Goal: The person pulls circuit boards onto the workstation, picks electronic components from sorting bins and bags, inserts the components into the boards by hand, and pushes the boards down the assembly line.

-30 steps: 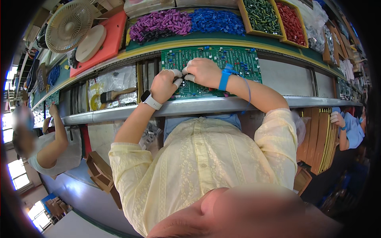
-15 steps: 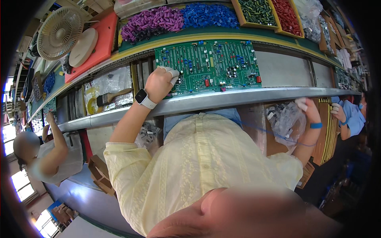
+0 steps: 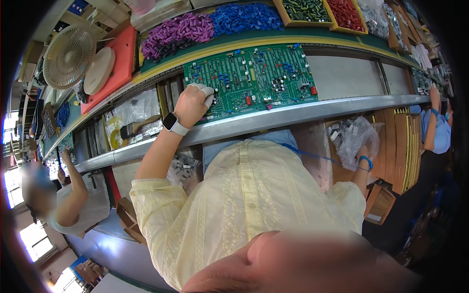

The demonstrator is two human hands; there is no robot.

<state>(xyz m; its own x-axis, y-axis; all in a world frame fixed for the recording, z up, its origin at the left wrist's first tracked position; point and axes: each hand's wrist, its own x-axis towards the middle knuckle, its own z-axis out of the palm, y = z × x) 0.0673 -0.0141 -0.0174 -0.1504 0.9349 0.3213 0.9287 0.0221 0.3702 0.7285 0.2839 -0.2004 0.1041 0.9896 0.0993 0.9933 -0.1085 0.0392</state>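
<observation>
My left hand (image 3: 192, 104), with white covers on its fingertips and a watch on the wrist, rests at the left edge of a large green circuit board (image 3: 259, 96). Its fingers are curled, and whatever is between them is hidden. The board lies on the rail line and carries blue, red and black components. To the right and lower down, my right hand (image 3: 363, 154) reaches into a clear plastic bag (image 3: 352, 138) of grey and black parts. The bag hides its fingers. A blue band with a cord circles that wrist.
A metal rail (image 3: 288, 108) runs between me and the board. Beyond lie heaps of purple parts (image 3: 180, 31) and blue parts (image 3: 246, 18), with yellow-edged bins (image 3: 333, 24) alongside. A brush (image 3: 139, 127) lies left. Co-workers sit at left and right; a fan (image 3: 70, 56) stands far left.
My right hand has moved from the bag's right side down into it. My left hand stays at the board. The co-worker on the right has raised a hand from the stacked trays to the line.
</observation>
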